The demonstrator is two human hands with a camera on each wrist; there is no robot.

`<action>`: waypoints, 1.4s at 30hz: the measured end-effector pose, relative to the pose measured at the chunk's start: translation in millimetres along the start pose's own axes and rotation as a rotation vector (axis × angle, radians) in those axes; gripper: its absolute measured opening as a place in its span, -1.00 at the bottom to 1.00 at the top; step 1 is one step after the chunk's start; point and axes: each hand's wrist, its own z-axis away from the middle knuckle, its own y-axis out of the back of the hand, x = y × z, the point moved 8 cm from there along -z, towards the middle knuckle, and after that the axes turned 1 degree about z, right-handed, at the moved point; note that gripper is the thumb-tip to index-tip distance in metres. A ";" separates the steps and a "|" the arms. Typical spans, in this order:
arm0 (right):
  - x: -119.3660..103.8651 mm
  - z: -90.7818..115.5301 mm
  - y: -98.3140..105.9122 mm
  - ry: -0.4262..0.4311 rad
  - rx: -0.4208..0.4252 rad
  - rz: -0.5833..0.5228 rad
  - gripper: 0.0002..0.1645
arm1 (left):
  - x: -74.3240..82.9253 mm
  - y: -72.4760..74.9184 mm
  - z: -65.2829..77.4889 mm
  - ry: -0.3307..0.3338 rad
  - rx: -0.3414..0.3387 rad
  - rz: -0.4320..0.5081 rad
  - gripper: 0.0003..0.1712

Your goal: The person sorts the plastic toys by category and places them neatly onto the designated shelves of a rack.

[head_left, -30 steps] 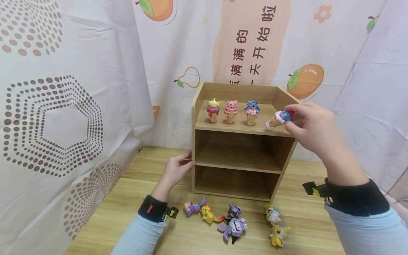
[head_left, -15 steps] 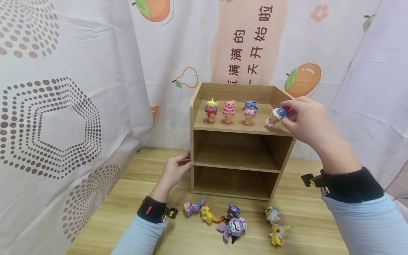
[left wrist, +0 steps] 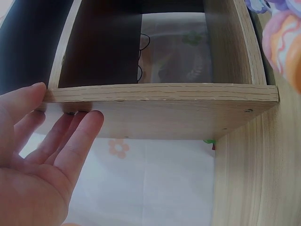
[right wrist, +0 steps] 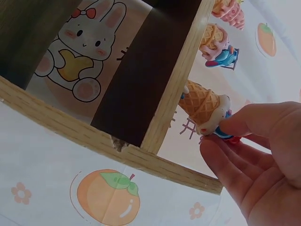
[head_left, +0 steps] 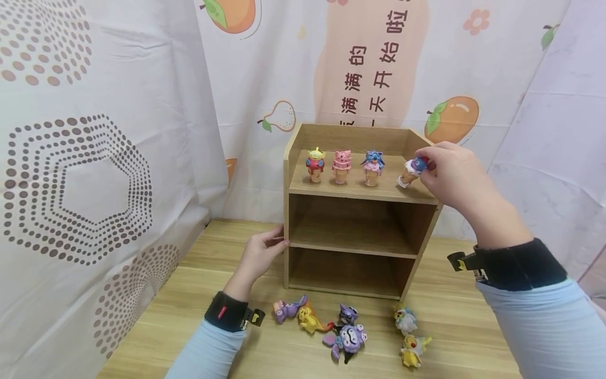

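Note:
My right hand (head_left: 455, 171) pinches an ice-cream-cone figurine (head_left: 413, 169) by its blue head, tilted at the right end of the wooden shelf unit's (head_left: 352, 195) top level. In the right wrist view the figurine's waffle cone (right wrist: 200, 104) leans toward the shelf edge, with thumb and fingertips on its other end. Three similar figurines stand upright to its left: a red-and-yellow one (head_left: 315, 165), a pink one (head_left: 341, 167) and a blue-and-pink one (head_left: 373, 168). My left hand (head_left: 259, 252) rests against the unit's left side panel (left wrist: 160, 113), fingers extended, thumb at the front edge.
On the wooden table (head_left: 189, 316) before the unit lie several small figurines: a purple one (head_left: 286, 309), a yellow one (head_left: 310, 319), a purple winged one (head_left: 349, 337), a white-and-blue one (head_left: 405, 319) and a yellow-and-white one (head_left: 412, 350). A printed curtain (head_left: 265, 68) hangs behind.
My right hand has shifted slightly left, tipping the cone figurine from nearly lying toward more upright. My left hand stays at the side panel.

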 end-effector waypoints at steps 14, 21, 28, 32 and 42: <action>-2.8 -8.0 -8.2 0.000 -0.091 0.048 -0.59 | 0.5 -0.6 -0.2 0.001 0.003 0.003 -0.45; -2.3 -13.3 -14.3 -0.045 -0.147 0.035 -0.54 | 1.5 1.8 1.1 0.002 0.014 -0.022 -0.44; -1.2 -16.6 -17.3 -0.044 -0.162 0.037 -0.52 | 1.3 1.8 1.5 0.012 0.012 -0.022 -0.44; -3.9 -15.7 -15.8 -0.007 -0.135 0.053 -0.49 | 0.5 1.4 0.9 0.010 0.010 -0.013 -0.44; -4.7 -11.9 -13.3 0.024 -0.083 0.028 -0.49 | -0.5 -0.1 0.7 0.010 -0.001 0.016 -0.43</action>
